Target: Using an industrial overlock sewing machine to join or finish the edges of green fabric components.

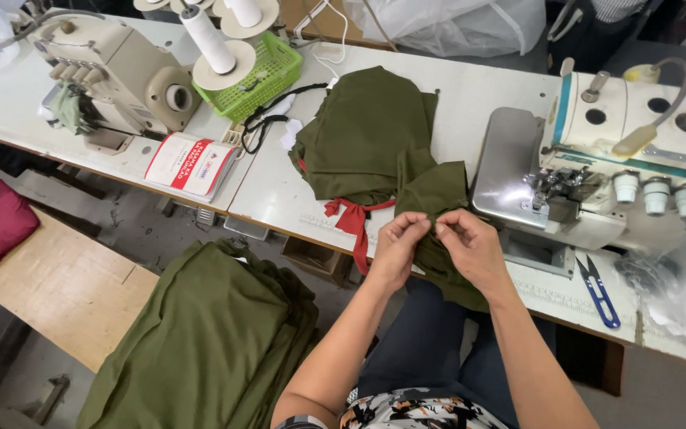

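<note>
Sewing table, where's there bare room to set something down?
Bare patches: table top between the green fabric pile and the overlock machine, and front left of the pile. Crowded: both hands grip fabric at the front edge.

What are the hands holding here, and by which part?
Both the left hand and right hand pinch the near top edge of an olive green fabric piece with their fingertips.

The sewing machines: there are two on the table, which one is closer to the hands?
The white overlock machine on the right, just beyond the right hand and left hand, which pinch olive fabric. The beige machine sits far left.
</note>
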